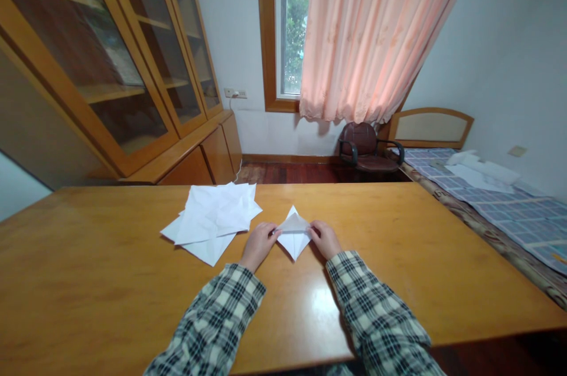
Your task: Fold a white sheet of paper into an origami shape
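A small white sheet of paper, folded into a diamond shape, lies on the wooden table in front of me. My left hand pinches its left corner with the fingers curled. My right hand holds its right corner the same way. Both sleeves are a dark plaid. To the left of my left hand lies a loose stack of white paper sheets, spread out and overlapping.
A wooden cabinet with glass doors stands at the back left. Behind the table are a window with a pink curtain and a dark office chair. A bed with a checked cover runs along the right.
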`<state>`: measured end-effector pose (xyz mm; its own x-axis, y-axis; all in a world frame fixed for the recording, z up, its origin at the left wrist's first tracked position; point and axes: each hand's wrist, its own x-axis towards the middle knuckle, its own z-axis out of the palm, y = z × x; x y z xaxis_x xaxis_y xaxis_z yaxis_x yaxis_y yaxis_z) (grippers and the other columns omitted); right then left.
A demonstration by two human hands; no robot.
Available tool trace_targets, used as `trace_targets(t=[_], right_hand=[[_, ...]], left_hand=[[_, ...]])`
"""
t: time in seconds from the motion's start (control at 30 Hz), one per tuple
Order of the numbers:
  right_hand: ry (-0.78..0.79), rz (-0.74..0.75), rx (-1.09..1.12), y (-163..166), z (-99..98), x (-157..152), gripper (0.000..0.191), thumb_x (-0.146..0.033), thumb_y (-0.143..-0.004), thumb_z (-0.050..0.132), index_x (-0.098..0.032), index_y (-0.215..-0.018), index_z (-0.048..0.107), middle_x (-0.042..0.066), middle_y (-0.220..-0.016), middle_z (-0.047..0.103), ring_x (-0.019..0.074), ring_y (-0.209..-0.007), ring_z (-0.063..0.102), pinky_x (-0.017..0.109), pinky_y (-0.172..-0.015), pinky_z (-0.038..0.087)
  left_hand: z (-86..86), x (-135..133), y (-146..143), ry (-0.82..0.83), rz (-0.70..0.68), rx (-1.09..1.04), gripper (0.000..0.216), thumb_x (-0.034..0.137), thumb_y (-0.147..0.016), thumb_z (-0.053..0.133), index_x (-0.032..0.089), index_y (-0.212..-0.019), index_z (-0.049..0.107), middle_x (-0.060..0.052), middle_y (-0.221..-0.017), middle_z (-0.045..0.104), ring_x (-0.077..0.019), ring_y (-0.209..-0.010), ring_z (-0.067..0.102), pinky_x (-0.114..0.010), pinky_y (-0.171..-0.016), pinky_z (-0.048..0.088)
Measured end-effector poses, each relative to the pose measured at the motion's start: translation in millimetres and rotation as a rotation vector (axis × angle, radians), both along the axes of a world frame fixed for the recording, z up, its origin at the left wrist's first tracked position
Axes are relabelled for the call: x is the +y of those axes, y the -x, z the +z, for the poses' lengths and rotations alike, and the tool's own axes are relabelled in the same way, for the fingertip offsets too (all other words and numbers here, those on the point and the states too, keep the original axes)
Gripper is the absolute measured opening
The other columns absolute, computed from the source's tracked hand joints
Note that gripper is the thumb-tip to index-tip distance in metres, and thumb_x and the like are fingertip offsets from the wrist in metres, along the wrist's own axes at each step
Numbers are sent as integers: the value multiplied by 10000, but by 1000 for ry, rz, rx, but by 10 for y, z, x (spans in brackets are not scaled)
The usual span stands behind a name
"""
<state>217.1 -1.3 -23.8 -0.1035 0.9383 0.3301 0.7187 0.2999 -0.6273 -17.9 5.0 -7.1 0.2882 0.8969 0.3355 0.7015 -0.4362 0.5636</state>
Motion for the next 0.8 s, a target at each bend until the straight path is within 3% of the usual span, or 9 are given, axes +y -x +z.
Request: trace_targets(t=[0.43, 0.8], right_hand=[[-19, -13, 10, 3, 1, 14, 195, -289, -874, 464, -181, -787, 601, 44, -771, 614, 163, -731, 539, 268, -698, 416], [-56, -22, 55, 24, 7, 9, 110, -219, -803, 498, -181, -739, 580, 27, -729, 572, 159, -691, 516, 262, -658, 403]], left_hand=[[-3, 18, -8, -8, 7, 7, 308, 404, -873, 462, 172, -761, 630, -55, -747, 629, -199, -732, 555, -304, -685, 410], [12, -3, -62, 9, 7, 8, 180, 263, -863, 479, 184, -795, 625, -48, -807, 655, -189, -777, 595, -287, -714, 424]])
